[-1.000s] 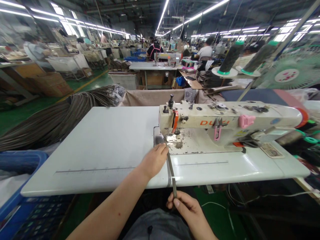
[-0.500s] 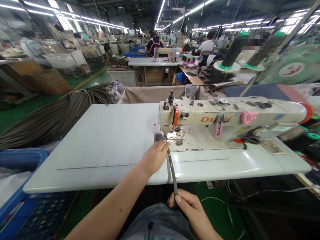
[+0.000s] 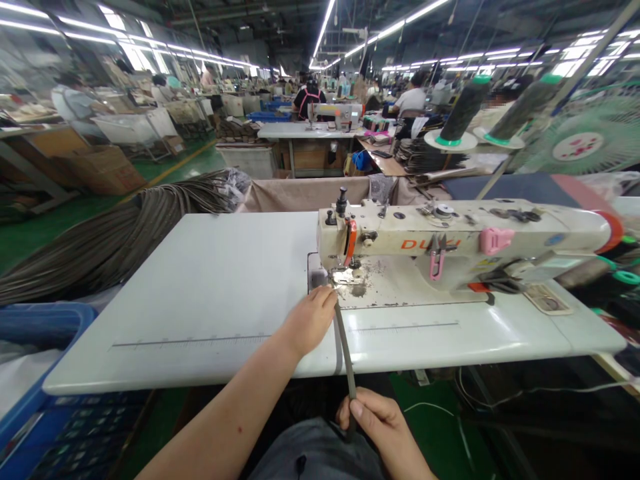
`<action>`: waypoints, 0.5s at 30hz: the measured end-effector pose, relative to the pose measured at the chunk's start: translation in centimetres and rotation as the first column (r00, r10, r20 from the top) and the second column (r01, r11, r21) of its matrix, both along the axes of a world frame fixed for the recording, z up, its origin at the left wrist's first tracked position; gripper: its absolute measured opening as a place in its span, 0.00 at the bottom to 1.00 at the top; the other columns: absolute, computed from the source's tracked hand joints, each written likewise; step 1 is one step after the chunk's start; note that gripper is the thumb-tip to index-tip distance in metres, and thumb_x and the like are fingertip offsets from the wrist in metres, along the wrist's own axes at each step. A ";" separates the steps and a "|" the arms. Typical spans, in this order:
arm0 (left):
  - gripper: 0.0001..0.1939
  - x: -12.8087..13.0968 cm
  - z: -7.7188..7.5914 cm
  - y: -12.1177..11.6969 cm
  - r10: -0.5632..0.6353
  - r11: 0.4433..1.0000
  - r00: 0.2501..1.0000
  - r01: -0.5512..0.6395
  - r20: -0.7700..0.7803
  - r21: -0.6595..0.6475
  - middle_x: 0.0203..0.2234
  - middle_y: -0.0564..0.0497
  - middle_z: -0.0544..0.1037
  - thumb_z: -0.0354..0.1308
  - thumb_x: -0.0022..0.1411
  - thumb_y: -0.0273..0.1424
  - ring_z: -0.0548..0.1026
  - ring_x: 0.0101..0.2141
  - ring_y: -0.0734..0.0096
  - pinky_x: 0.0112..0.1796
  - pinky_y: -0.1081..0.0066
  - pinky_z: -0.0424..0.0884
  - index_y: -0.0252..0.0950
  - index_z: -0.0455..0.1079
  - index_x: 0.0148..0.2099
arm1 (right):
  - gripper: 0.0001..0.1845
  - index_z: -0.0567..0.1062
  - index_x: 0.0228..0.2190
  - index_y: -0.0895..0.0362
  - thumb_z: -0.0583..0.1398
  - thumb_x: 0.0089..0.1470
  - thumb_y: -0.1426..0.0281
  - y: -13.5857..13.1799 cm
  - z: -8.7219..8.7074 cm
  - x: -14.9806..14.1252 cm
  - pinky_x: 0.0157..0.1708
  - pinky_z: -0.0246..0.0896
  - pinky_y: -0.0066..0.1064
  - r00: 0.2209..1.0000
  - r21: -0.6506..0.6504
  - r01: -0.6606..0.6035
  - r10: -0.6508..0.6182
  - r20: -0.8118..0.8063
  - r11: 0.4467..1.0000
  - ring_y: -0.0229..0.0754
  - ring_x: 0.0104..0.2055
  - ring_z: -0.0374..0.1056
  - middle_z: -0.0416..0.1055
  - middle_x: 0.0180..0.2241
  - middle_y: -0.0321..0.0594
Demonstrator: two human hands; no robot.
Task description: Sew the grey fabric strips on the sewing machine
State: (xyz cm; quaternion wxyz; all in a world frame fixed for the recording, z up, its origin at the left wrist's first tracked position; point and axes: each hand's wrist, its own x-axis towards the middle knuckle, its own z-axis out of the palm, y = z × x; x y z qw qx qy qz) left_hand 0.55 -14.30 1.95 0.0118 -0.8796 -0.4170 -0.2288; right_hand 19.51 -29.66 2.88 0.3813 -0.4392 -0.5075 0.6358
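A narrow grey-brown strap (image 3: 344, 340) runs from the sewing machine's needle area over the table's front edge. Close to the presser foot, my left hand (image 3: 311, 321) has its fingers closed on the strap's upper part; the fingertips partly hide it. My right hand (image 3: 371, 415) pinches the strap between thumb and fingers, below the table edge and near my lap. The sewing machine (image 3: 420, 230) is cream-coloured, with an orange-edged part beside its needle. Pink-handled thread snips (image 3: 437, 259) hang on the front of its arm.
A large bundle of dark straps (image 3: 95, 233) lies left of the white table (image 3: 200, 280). The blue crate (image 3: 60, 333) stands at the lower left. Dark thread cones (image 3: 463, 113) and a green fan (image 3: 583, 143) are at the right. Co-workers sit at machines further back.
The marks seen on the strap between my hands no longer show there. My hands keep nearly the same places and grips. The whole view has shifted slightly downward.
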 end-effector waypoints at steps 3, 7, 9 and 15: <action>0.15 0.2 -0.1 0.2 0.027 1.000 1.000 -0.027 -0.002 -0.005 0.57 0.39 0.73 0.53 0.70 0.24 0.71 0.60 0.55 0.64 0.56 0.68 0.33 0.66 0.57 | 0.25 0.81 0.26 0.56 0.61 0.65 0.50 -0.1 -0.1 0.0 0.37 0.61 0.35 1.000 -0.001 -0.010 0.010 -0.007 1.000 0.46 0.33 0.70 0.75 0.27 0.41; 0.15 0.2 -0.5 0.2 0.039 0.999 0.999 -0.038 -0.033 0.012 0.58 0.38 0.72 0.53 0.71 0.24 0.71 0.60 0.55 0.64 0.56 0.68 0.31 0.66 0.58 | 0.24 0.82 0.27 0.55 0.61 0.65 0.51 -0.2 -0.2 0.1 0.38 0.61 0.36 1.000 0.015 -0.021 0.021 -0.010 1.000 0.47 0.34 0.70 0.75 0.28 0.41; 0.14 0.1 -0.6 0.2 0.024 1.000 0.998 -0.023 -0.049 0.021 0.56 0.39 0.73 0.53 0.71 0.24 0.72 0.60 0.55 0.64 0.57 0.68 0.31 0.66 0.57 | 0.24 0.82 0.27 0.55 0.60 0.66 0.52 -0.2 -0.2 0.1 0.39 0.62 0.36 1.000 0.027 -0.029 0.029 -0.009 0.999 0.47 0.34 0.70 0.75 0.28 0.41; 0.11 -0.1 0.0 -0.1 -0.007 0.999 0.997 0.010 -0.076 0.044 0.52 0.40 0.75 0.54 0.71 0.23 0.74 0.56 0.57 0.61 0.59 0.71 0.31 0.68 0.54 | 0.18 0.81 0.28 0.53 0.66 0.61 0.53 -0.2 -0.8 0.2 0.44 0.65 0.38 1.000 0.112 -0.001 0.002 -0.017 0.994 0.50 0.41 0.72 0.75 0.35 0.43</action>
